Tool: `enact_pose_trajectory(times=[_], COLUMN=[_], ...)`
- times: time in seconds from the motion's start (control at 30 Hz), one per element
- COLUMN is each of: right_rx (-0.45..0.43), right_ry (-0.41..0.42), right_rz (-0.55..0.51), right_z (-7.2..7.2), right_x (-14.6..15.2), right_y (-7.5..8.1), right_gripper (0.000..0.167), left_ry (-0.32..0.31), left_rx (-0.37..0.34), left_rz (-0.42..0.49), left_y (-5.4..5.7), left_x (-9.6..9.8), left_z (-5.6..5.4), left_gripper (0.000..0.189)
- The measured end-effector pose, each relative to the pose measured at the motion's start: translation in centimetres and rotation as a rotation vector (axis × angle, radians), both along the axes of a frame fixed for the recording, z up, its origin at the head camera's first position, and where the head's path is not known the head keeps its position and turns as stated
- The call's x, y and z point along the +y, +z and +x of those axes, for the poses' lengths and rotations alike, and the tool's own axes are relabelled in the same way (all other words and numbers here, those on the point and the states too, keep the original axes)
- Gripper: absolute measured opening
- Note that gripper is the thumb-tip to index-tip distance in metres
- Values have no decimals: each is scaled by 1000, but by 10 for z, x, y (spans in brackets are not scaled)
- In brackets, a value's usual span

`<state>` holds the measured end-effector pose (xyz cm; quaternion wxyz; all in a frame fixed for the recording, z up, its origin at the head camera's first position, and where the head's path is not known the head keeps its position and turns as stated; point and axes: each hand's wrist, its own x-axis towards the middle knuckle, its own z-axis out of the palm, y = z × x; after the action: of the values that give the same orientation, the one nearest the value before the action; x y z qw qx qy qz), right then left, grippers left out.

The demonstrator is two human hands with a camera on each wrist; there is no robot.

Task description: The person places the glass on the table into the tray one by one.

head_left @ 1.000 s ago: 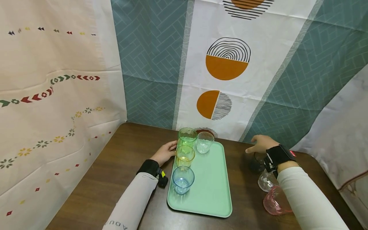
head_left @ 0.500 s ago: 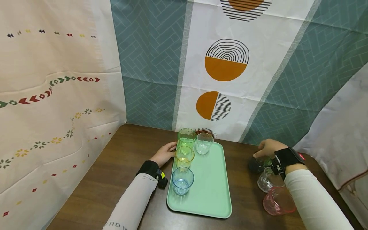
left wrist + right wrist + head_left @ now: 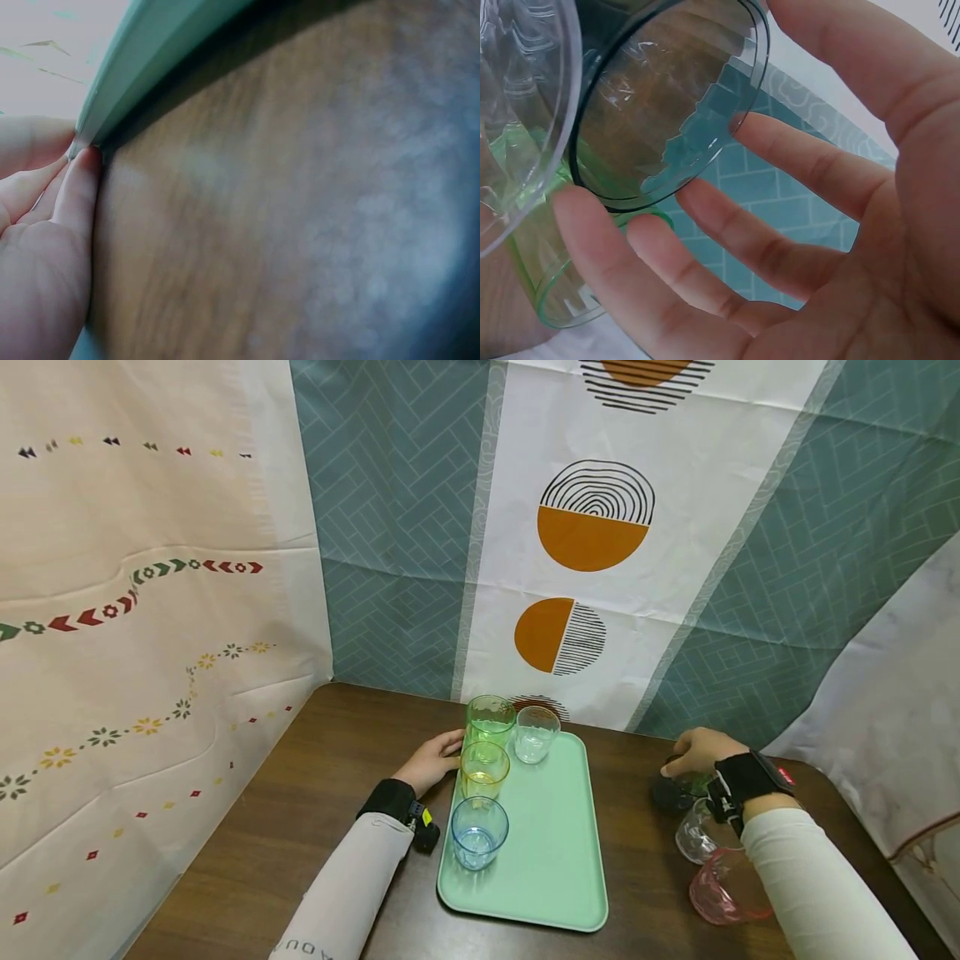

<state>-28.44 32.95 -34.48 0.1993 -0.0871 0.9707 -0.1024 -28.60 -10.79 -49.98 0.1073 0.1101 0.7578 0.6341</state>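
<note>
Dark glass (image 3: 660,97) standing on a brown wooden table (image 3: 360,727), between two and three o'clock from the centre of a mint-green tray (image 3: 547,860). The person's right hand (image 3: 701,752) reaches over it from above, fingers spread wide around its rim; whether they grip it, I cannot tell. In the right wrist view, a tall green glass (image 3: 562,277) and a clear glass (image 3: 517,112) stand close to it. From the tray's centre, that clear glass is at three o'clock and a pink glass (image 3: 723,893) at four.

The left hand (image 3: 431,764), at ten o'clock on the tray, pinches its rim narrowly between thumb and fingers.

On the tray, a bright green tumbler (image 3: 491,722) and a yellow tumbler (image 3: 483,772) stand towards eleven o'clock, a colourless tumbler (image 3: 534,739) at twelve, and a blue tumbler (image 3: 477,839) at nine.
</note>
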Motion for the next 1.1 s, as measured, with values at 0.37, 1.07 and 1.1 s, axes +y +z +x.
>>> enact_pose_trajectory(times=[0.37, 1.07, 1.1], right_rx=[27, 85, 85], right_ry=[-17, -2, -5], right_rz=[-5, 0, -2], right_z=[2, -4, -2], right_x=[-1, 1, -1], right_y=[-5, -18, -16], right_gripper=[60, 65, 64], left_ry=[7, -7, -3], left_rx=[-38, -33, -32], left_rz=[18, 38, 33], left_y=[-2, 23, 22], left_x=[1, 2, 2], left_z=[-2, 14, 13], left_gripper=[59, 59, 58])
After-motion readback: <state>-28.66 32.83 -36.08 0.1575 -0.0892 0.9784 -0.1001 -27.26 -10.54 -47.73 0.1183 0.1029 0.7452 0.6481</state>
